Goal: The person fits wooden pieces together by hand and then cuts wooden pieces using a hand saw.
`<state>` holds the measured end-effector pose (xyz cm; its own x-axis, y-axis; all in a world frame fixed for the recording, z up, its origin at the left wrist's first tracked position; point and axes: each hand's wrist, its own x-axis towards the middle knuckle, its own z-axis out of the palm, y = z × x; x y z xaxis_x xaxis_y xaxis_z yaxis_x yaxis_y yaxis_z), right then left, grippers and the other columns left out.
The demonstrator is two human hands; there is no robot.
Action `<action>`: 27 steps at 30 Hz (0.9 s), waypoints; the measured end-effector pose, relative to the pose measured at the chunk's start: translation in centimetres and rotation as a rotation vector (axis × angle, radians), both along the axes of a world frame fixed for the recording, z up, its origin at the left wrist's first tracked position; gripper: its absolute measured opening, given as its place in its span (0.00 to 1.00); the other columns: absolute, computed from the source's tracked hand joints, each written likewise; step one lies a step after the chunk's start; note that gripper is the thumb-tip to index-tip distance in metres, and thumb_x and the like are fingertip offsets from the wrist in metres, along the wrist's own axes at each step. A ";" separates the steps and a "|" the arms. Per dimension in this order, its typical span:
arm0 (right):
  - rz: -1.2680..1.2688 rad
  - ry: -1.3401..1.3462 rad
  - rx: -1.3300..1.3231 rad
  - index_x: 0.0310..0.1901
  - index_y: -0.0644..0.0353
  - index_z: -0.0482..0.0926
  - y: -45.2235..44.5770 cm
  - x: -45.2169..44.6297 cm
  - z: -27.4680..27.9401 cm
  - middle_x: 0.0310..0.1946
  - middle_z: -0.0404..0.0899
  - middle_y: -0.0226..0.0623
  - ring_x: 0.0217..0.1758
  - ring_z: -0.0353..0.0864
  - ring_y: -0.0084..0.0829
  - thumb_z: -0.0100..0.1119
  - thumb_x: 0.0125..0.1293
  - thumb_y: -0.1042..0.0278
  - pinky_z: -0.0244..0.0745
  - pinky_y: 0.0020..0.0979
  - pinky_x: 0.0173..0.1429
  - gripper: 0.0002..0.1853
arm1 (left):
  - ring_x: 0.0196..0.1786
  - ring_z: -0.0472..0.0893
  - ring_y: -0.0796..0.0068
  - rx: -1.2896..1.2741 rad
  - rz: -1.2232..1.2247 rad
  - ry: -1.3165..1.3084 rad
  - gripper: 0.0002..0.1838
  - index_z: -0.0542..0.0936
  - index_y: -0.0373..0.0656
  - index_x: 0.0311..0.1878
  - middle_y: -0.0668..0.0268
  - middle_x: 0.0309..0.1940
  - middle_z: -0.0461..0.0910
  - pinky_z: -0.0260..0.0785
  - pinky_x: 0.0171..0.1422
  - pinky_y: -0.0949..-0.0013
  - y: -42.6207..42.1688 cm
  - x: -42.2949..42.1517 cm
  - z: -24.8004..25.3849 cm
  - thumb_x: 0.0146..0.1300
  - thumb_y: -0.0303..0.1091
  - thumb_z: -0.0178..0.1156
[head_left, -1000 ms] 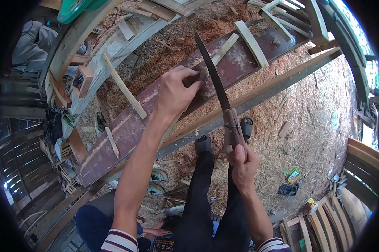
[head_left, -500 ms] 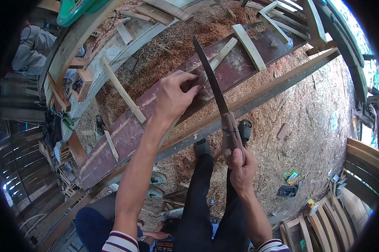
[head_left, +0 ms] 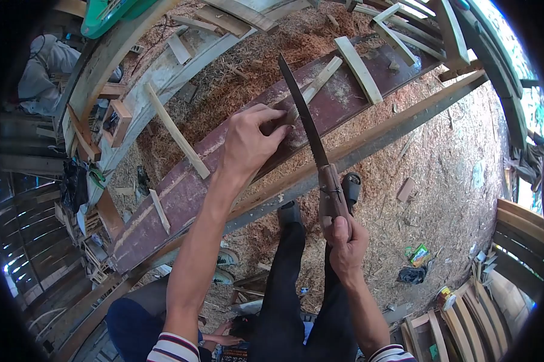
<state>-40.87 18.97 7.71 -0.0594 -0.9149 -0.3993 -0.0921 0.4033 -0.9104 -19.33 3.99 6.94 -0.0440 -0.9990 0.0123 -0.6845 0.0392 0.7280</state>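
My right hand (head_left: pixel 347 247) is closed round the wooden handle of a handsaw (head_left: pixel 304 111), whose dark blade points up and to the left. The blade crosses a narrow wooden strip (head_left: pixel 321 79) on the reddish-brown board (head_left: pixel 218 142). My left hand (head_left: pixel 254 136) pinches the near end of that strip between thumb and fingers, just left of the blade. Part of the strip is hidden by my fingers and the saw. A wider light wooden piece (head_left: pixel 358 71) lies across the board to the right of the strip.
Two thin strips (head_left: pixel 177 131) (head_left: pixel 160 211) lie over the board's left part. A long beam (head_left: pixel 404 119) runs along its near side. Wood shavings cover the floor (head_left: pixel 429 175). Another person's knee (head_left: pixel 130 326) is at lower left, and curved slats (head_left: pixel 468 323) stand at lower right.
Both hands, the saw and the strip keep nearly the same places. The view has shifted slightly, and the other person's hand at the bottom has moved a little.
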 end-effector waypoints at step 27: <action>0.030 0.105 -0.012 0.34 0.67 0.78 -0.1 0.8 0.6 0.15 0.64 0.25 0.19 0.62 0.15 0.54 0.72 0.56 0.58 0.25 0.24 0.19 | 0.36 0.82 0.57 -0.259 0.222 0.044 0.07 0.81 0.36 0.40 0.56 0.35 0.79 0.72 0.38 0.62 1.4 -3.3 -2.6 0.60 0.26 0.66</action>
